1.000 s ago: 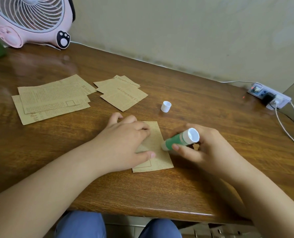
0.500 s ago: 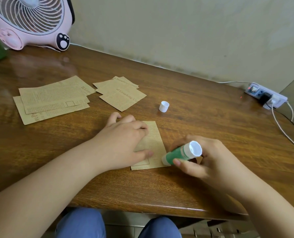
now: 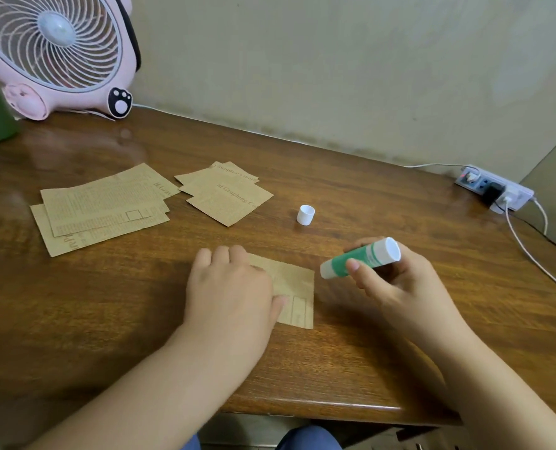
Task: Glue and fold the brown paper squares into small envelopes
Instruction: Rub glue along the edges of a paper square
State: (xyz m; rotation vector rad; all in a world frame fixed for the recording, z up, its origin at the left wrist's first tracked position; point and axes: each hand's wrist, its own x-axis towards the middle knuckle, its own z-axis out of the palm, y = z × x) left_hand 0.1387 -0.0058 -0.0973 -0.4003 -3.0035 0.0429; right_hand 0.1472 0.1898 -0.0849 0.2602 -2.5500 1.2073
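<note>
Left hand flat on the brown paper, right hand gripping the glue stick, white cap beyond.

Wooden table: papers, cap, fan.

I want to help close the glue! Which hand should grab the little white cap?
Probably the right. The cap stands nearer the right hand, which grips the glue stick. The left hand lies on the folded paper.

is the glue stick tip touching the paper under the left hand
Apart. The head view shows bare table between the glue stick tip and the paper's right edge.
</note>
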